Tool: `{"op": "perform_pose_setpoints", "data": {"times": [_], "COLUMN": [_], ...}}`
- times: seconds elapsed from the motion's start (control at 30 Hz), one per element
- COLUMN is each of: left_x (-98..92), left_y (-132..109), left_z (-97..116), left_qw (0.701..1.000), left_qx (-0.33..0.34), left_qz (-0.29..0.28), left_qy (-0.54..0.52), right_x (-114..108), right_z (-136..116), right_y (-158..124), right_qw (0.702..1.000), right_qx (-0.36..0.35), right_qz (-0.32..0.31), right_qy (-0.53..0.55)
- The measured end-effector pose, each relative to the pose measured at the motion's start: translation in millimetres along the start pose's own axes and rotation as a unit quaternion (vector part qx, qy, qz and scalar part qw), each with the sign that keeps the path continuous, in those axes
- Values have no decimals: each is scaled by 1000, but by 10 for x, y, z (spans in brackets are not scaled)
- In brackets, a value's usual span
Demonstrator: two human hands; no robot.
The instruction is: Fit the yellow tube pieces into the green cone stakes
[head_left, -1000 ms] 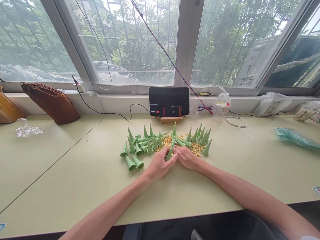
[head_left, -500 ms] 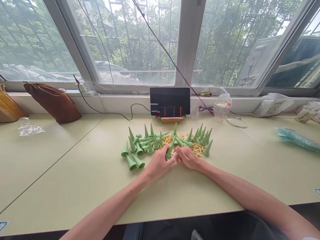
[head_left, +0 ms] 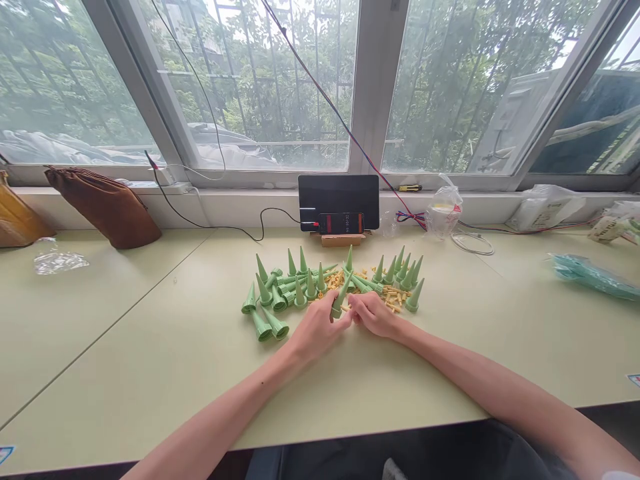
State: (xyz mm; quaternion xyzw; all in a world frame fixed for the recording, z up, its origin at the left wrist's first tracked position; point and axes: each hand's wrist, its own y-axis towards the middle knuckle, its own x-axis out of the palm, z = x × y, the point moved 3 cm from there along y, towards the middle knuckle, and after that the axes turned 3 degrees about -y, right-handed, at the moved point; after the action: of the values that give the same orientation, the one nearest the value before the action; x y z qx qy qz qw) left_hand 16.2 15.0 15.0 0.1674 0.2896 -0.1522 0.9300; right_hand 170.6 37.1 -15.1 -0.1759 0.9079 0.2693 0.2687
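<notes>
My left hand (head_left: 319, 321) is closed around the base of a green plastic cone spike (head_left: 343, 293), its tip pointing up and slightly right. A small yellow peg (head_left: 346, 308) sticks out at the side of this cone. The fingertips of my right hand (head_left: 374, 316) are pinched together at the outer end of the peg. Whether the peg sits inside the cone's wall cannot be seen. Just beyond my hands lie loose yellow pegs (head_left: 398, 297). Several green cones stand upright, such as the cone at the right (head_left: 414, 297); others lie on their sides, like the near-left cone (head_left: 277, 325).
A black tablet (head_left: 339, 190) leans at the back, with a phone (head_left: 342, 223) before it on a small brown stand. A brown pouch (head_left: 107, 207) lies back left. Plastic bags, a coiled white cable (head_left: 473, 244) and a teal packet (head_left: 593, 277) lie on the right.
The view has shifted very slightly. Both hands keep nearly the same pose at the cone and peg.
</notes>
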Motion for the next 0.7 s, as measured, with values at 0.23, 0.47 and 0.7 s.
{"op": "perform_pose_setpoints", "data": {"times": [0.23,0.47,0.7], "left_x": [2,3,8], "left_y": [4,5,1], "left_z": [15,22,37], "left_qw": [1000,999,998], "left_qx": [13,26,33], "left_qz": [-11,-10,-23], "left_qy": [8,32,57], "right_x": [-18,-30,-29], "right_z": [-42,-41,-63], "right_y": [5,0,-17], "right_qw": [1000,999,998], "right_qx": [0,3,-13], "right_qz": [4,29,44], "right_qy": [-7,-20,-41]}}
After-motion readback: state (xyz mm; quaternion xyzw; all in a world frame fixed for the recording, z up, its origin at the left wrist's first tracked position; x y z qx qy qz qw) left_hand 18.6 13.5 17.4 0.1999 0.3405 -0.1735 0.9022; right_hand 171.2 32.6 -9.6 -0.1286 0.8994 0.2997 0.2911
